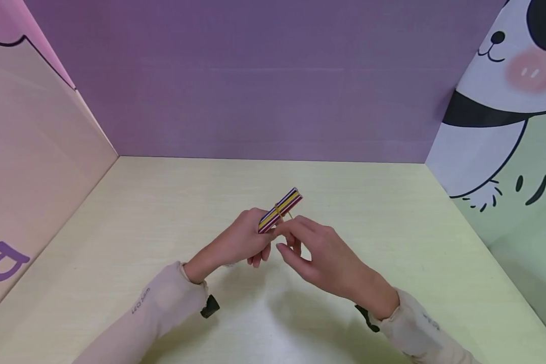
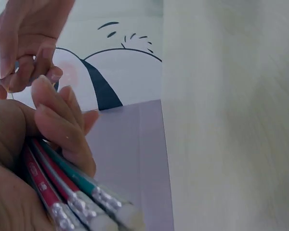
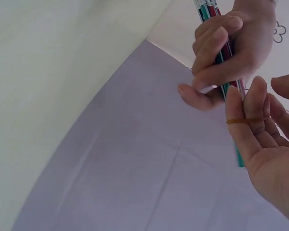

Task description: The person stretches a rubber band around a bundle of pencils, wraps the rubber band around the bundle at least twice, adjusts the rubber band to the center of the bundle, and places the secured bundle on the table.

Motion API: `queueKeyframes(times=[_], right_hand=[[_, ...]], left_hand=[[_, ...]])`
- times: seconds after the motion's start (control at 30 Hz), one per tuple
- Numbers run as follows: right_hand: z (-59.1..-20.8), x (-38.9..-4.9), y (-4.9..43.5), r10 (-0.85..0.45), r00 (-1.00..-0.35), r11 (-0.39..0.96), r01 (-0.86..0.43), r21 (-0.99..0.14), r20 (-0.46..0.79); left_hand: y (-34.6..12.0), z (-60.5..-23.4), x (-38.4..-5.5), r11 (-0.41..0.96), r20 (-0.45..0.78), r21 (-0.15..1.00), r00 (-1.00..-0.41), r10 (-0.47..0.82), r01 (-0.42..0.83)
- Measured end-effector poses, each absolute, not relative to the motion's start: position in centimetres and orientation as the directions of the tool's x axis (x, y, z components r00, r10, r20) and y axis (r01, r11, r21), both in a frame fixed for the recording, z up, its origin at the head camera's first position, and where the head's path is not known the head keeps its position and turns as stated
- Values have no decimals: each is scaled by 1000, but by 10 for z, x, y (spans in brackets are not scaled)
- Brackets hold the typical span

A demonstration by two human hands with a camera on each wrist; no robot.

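A bundle of striped pencils point(image 1: 291, 201) lies slanted in my left hand point(image 1: 243, 237), which grips it, the far ends sticking out past the thumb. In the left wrist view, red and green pencils point(image 2: 50, 175) show metal ferrules and pale erasers at the near end. A thin yellowish-brown rubber band point(image 3: 248, 121) crosses the fingers of my right hand point(image 3: 274, 163), hooked by them. Part of the band wraps the bundle in the head view. My right hand point(image 1: 329, 253) is close beside the bundle, its thumb apart from the fingers.
A pale wooden table point(image 1: 186, 197) lies under both hands. Behind it stands a purple wall panel point(image 1: 273, 91). A pinkish panel point(image 1: 41, 136) rises at the left, and a panel with a panda drawing point(image 1: 491, 146) at the right.
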State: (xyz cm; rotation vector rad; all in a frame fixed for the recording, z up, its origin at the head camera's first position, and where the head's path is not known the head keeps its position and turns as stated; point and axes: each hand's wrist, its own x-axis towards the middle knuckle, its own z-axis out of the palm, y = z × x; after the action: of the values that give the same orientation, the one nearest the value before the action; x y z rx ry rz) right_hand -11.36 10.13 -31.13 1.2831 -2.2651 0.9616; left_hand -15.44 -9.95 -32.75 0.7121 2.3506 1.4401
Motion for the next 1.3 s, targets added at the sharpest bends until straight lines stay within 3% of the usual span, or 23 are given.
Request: queueKeyframes(times=[0.17,0.27,0.4,0.5,0.57,0.67,0.73,0.9,0.97,1.07,1.3], right_hand=[[-306,-117,103,-501,-582,262,-808,-528,641],[-305,-120,105,-425,-636,278,-769,-576,644],[-304,-128,109,-379,-791,346,-602,-720,480],[-303,-134,113,-403,-844,351,-499,-792,354],[-303,-137,116,-441,-832,312,-494,-812,337],[-302,-137,119,-490,-768,213,-564,-797,412],[-302,-136,119,-518,-689,156,-659,-736,507],[-304,-131,115,-566,-402,63,-892,-448,720],[-305,-128,113,-577,-343,61,-923,-380,741],[-305,-126,115,-580,-354,119,-928,-354,734],[-308,-131,118,-552,-565,283,-819,-499,614]], left_hand=[[-99,-323,-152,278,19,935,-815,579,219],[-98,-320,-151,243,14,951,-807,590,194],[-98,-318,-148,231,-1,958,-807,591,168],[-99,-319,-149,240,-4,956,-813,583,168],[-100,-321,-150,239,-1,956,-815,580,168],[-103,-323,-155,233,3,958,-818,575,168],[-105,-325,-158,226,2,961,-819,574,160],[-107,-333,-167,224,-12,964,-812,583,147],[-106,-334,-168,230,-13,961,-804,594,154],[-104,-335,-168,235,-4,955,-786,618,181],[-104,-332,-164,245,17,948,-805,593,201]])
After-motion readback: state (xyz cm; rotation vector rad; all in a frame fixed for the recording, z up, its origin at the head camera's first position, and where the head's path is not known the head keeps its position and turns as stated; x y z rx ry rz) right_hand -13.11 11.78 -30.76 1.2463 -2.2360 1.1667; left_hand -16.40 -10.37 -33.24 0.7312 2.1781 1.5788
